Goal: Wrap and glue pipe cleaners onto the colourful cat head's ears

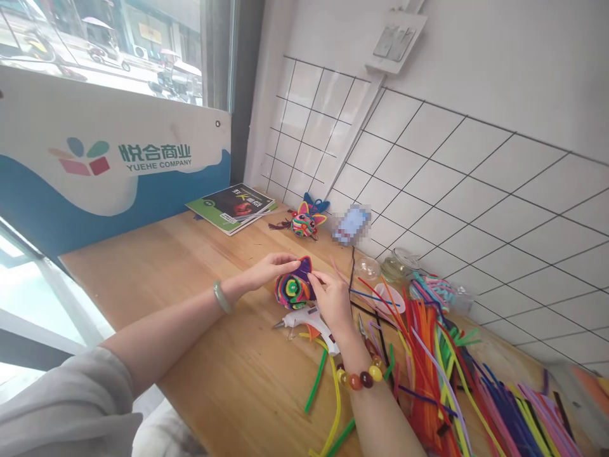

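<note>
Between my two hands is a round multicoloured pipe-cleaner figure (291,289) with a green coil on its front. A purple ear edged in red (304,269) rises from its top. My left hand (276,269) pinches this ear from the left. On its right side, the fingers of my right hand (329,293) are closed at the ear's edge. A white hot glue gun (311,320) lies on the table just below the figure, its nozzle toward the left. Part of the figure's right side is hidden behind my right hand.
Loose pipe cleaners (428,355) in many colours cover the table's right side. Against the grid wall stand a finished cat-like figure (305,222), a blurred phone (352,225) and a glass jar (399,263). A magazine (233,206) lies at the back left.
</note>
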The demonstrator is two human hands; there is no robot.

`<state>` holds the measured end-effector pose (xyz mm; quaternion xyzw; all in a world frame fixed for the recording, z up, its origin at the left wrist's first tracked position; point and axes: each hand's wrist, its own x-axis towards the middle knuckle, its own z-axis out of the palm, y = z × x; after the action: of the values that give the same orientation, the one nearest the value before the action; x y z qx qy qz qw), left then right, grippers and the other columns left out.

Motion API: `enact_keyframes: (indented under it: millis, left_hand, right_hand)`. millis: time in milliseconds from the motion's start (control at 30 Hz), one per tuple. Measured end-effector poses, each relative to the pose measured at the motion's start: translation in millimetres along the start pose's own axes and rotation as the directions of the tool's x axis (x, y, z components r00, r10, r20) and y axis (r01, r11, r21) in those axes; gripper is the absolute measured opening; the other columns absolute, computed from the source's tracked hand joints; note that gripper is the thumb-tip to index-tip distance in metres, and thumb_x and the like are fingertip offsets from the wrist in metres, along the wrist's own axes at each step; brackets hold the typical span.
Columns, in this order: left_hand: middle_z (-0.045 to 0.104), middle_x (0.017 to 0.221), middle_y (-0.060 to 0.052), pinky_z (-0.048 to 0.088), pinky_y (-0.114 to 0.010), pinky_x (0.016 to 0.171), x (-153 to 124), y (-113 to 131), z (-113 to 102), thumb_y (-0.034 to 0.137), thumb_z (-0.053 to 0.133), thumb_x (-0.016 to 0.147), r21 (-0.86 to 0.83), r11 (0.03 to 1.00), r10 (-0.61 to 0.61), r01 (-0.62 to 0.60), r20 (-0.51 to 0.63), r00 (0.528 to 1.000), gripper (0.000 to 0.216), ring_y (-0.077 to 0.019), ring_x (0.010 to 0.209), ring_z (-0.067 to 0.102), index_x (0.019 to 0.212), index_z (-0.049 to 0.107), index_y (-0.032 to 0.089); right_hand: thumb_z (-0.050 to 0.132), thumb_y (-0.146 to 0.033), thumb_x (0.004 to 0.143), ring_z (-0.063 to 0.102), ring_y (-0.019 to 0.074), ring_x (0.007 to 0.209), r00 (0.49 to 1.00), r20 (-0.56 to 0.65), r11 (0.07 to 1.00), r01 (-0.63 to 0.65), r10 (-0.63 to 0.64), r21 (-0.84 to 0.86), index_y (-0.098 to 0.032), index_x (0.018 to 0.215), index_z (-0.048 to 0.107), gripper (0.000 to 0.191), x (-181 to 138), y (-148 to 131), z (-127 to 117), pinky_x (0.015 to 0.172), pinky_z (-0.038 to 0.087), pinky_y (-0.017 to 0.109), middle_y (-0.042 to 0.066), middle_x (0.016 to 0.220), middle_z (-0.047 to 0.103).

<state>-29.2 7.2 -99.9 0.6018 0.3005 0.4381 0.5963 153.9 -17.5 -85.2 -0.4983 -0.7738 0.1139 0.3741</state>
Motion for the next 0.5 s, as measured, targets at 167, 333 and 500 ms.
enact_keyframes:
  millis: [167,333,500]
  left_hand:
    - [0.068,0.087,-0.007,0.048,-0.027,0.070,0.1,-2.8,5.1,0.048,0.060,0.072,-0.027,0.999,-0.020,0.018,-0.086,0.996,0.044,-0.0160,0.073,0.061,0.093,0.065,0.010]
    - [0.068,0.081,-0.005,0.048,-0.023,0.063,-0.4,-7.4,9.7,0.047,0.063,0.070,-0.077,0.997,-0.042,0.030,-0.159,0.986,0.040,-0.0130,0.066,0.060,0.089,0.065,0.012]
    - [0.066,0.074,-0.003,0.046,-0.021,0.058,0.2,-10.2,11.4,0.046,0.062,0.071,-0.051,0.999,-0.010,-0.001,-0.201,0.979,0.037,-0.0110,0.061,0.057,0.083,0.065,0.011]
  right_hand:
    - [0.049,-0.028,0.084,0.064,0.0195,0.076,1.000,0.000,1.000,0.015,-0.015,-0.016,-0.019,0.089,0.069,0.023,-2.4,-3.9,-0.7,0.071,0.048,0.029,0.007,0.086,0.070]
    - [0.048,-0.028,0.085,0.064,0.0193,0.078,1.000,0.000,0.999,0.028,-0.028,-0.028,-0.019,0.090,0.069,0.023,-3.3,-5.7,0.5,0.073,0.048,0.029,0.007,0.087,0.070]
    - [0.047,-0.027,0.085,0.063,0.0192,0.079,0.999,0.007,0.998,0.047,-0.046,-0.038,-0.019,0.091,0.068,0.023,-4.7,-8.4,0.4,0.075,0.047,0.029,0.007,0.087,0.069]
